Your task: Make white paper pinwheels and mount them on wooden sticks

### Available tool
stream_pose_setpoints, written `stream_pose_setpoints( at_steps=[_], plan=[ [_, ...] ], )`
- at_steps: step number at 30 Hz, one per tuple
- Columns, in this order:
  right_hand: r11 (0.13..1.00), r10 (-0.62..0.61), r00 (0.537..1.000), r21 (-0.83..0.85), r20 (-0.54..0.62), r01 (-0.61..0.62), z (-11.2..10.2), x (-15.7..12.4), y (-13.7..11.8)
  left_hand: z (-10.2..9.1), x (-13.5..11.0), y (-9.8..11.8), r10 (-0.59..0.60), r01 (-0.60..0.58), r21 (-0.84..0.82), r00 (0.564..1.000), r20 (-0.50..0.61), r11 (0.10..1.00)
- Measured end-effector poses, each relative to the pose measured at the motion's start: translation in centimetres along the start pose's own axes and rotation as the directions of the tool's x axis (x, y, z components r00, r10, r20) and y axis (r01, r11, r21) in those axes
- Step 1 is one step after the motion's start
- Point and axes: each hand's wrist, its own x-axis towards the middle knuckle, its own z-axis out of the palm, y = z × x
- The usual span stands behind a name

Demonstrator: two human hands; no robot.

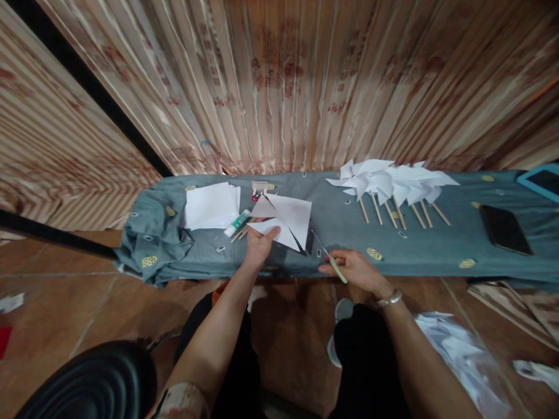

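Observation:
In my left hand is a white paper sheet, pinched between thumb and fingers, with slits running in from its corners so that the flaps stand apart. My right hand grips scissors with a pale green handle, seen nearly edge-on, their metal tip pointing up and left, just clear of the paper. Beside my left hand lie wooden sticks, partly hidden, and a green and white tube. Behind the sheet sits a small open red box of tiny items.
Left of the tube lies a stack of white paper. Several paper pinwheels on sticks lie at the right, with a black phone beyond them. A black stool and a plastic bag of paper are on the floor.

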Motion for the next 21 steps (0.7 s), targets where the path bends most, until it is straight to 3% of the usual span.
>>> stream_pose_setpoints(
  at_steps=[2, 4, 8, 12, 15, 21],
  plan=[
    [0.971, 0.028, 0.994, -0.232, -0.109, -0.052, -0.9, 0.2, 0.1, -0.2, 0.3, -0.7, 0.0, 0.0, 0.005, 1.0, -0.024, 1.0],
    [0.888, 0.024, 0.968, -0.439, -0.249, -0.135, -1.4, 0.5, -0.2, -0.2, 0.4, -1.2, -0.035, 0.035, 0.004, 0.999, -0.005, 0.999],
    [0.722, 0.016, 0.894, -0.613, -0.447, -0.32, -1.7, 1.9, -1.1, 0.4, 0.6, -1.8, -0.132, 0.129, 0.032, 0.984, 0.123, 0.991],
    [0.655, 0.037, 0.874, -0.649, -0.484, -0.387, -1.6, 3.6, -1.5, 0.9, 1.0, -1.7, -0.105, 0.087, 0.105, 0.978, 0.181, 0.991],
    [0.616, 0.029, 0.876, -0.682, -0.481, -0.394, -1.7, 4.5, -1.8, 0.8, 1.6, -1.6, -0.054, 0.042, 0.071, 0.983, 0.177, 0.997],
    [0.594, -0.004, 0.892, -0.719, -0.451, -0.361, -1.7, 5.1, -2.1, -0.5, 2.4, -2.0, -0.021, 0.001, 0.118, 0.985, 0.17, 0.993]
  ],
)
